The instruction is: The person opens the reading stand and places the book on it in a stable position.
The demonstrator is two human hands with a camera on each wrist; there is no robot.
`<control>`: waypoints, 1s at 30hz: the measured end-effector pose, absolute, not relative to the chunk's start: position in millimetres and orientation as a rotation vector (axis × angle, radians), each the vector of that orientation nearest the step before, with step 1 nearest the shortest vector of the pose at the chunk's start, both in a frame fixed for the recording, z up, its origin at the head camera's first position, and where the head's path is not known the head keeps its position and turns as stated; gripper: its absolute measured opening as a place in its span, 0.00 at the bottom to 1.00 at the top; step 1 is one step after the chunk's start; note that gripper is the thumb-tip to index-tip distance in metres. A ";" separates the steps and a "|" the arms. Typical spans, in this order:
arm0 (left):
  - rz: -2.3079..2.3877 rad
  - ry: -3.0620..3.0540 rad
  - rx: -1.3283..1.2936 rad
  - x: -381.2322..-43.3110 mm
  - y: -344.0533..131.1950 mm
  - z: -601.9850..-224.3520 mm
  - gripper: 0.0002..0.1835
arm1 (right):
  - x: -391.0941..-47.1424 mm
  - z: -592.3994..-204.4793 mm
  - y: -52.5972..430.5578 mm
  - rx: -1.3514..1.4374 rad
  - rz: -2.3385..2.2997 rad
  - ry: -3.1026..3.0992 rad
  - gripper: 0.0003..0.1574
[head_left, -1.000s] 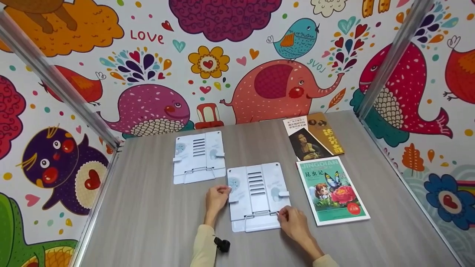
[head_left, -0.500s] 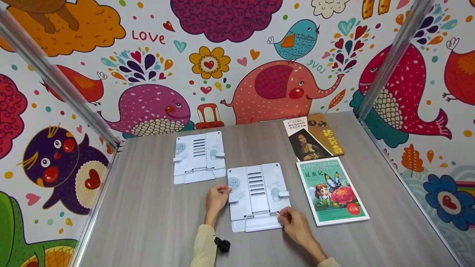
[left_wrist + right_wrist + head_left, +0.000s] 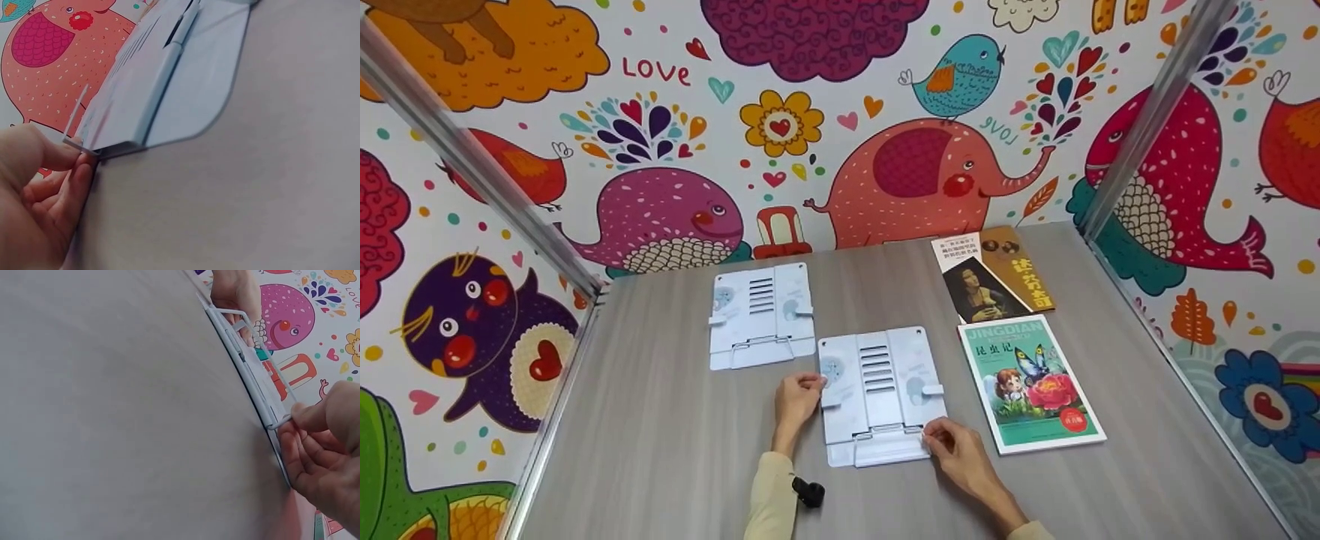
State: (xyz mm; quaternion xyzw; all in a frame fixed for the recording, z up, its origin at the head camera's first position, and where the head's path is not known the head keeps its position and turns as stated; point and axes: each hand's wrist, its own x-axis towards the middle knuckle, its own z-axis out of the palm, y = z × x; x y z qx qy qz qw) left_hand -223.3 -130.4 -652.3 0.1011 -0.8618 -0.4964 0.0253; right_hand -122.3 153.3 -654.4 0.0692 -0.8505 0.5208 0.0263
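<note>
A pale blue-white book stand (image 3: 883, 405) lies flat in front of me, with slots down its middle and a side clip on each edge. My left hand (image 3: 797, 401) pinches its left edge between thumb and fingers; the left wrist view shows these fingers (image 3: 81, 169) at the panel's corner beside an upright clip. At the stand's lower right, my right hand (image 3: 964, 454) pinches the wire bracket (image 3: 230, 310), whose bend sits between thumb and forefinger in the right wrist view. A second matching stand (image 3: 761, 319) lies farther back on the left.
Right of the near stand lies a green picture-cover book (image 3: 1031, 386). Behind it is a book with a portrait and a brown cover (image 3: 990, 277). Metal posts (image 3: 1155, 112) and a cartoon-printed wall (image 3: 682, 206) border the wooden table (image 3: 660, 450).
Almost nothing differs. My right hand has shifted very slightly at the lower right of the near stand; the left hand and both stands keep their places.
</note>
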 end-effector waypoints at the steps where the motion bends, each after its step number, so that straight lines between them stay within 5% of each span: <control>1: -1.537 -2.665 0.317 -223.7 -130.3 -651.5 0.08 | -122.4 -654.5 153.6 0.215 1.614 -2.628 0.05; 30: -1.552 -2.676 0.353 -224.7 -129.9 -651.8 0.08 | -122.0 -663.0 159.1 0.307 1.800 -2.538 0.05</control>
